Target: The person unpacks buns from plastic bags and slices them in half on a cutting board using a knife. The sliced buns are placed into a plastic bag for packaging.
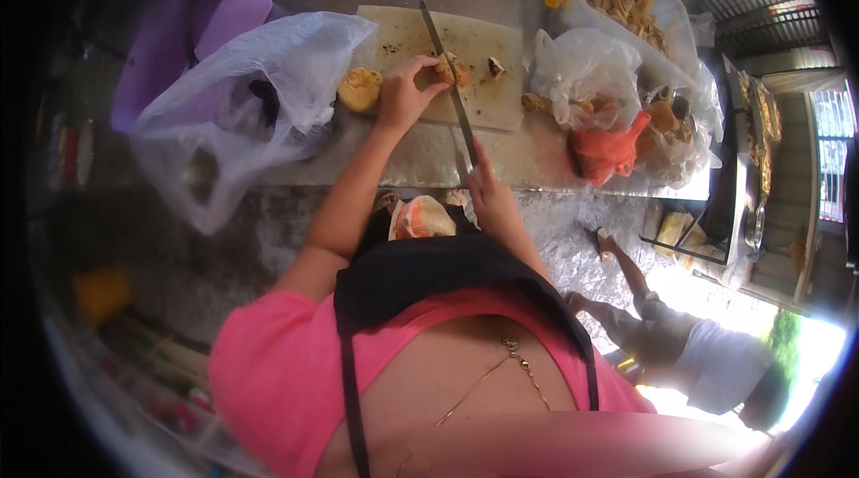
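Observation:
A browned, bread-like piece [460, 73] lies on a pale cutting board [402, 25] with dark crumbs around it. The fingertips of my left hand [406, 92] pinch its left side. My right hand [493, 199] grips a long narrow knife [463, 119], forefinger stretched along the blade, which lies across the piece and points away from me. Just left of my left wrist sits a round yellowish bun-like piece [359, 89] at the board's edge. A small scorched scrap [496, 67] rests on the board's right part.
A clear plastic bag [282, 55] and a purple bag [181, 28] stand left. To the right are a tied clear bag [590, 69], a red bag [607, 149] and a clear bin [681, 42] of cut pieces [621, 2]. Another person [718, 357] is at the lower right.

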A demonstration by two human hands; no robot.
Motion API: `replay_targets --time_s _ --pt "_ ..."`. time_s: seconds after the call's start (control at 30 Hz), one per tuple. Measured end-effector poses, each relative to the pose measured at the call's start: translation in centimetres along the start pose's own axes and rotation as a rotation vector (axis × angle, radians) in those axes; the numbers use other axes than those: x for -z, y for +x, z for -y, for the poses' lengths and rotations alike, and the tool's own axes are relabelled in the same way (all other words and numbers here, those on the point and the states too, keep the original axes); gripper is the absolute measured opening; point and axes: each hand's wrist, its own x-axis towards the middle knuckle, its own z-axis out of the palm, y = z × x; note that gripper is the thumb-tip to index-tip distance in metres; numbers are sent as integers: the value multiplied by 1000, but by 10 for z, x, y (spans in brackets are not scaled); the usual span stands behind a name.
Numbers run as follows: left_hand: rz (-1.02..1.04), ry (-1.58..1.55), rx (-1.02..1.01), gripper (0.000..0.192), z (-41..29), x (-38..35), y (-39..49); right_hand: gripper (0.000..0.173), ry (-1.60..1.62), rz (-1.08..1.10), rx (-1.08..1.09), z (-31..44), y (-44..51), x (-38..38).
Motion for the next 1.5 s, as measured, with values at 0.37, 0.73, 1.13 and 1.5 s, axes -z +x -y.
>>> replay_targets --time_s 0.37,0.73,1.13,1.5 --pt "88 151 -107 67 -8 -5 4 70 -36 -131 -279 -48 -146 26" --pt "243 427 -273 79 -27 -52 28 72 2 -319 -269 -73 -129 43" --pt "-8 -94 -120 37 -10 -43 35 46 -108 -498 190 -52 -4 71" --pt "12 369 -101 29 -19 -20 10 38 -256 -331 246 -55 116 86"
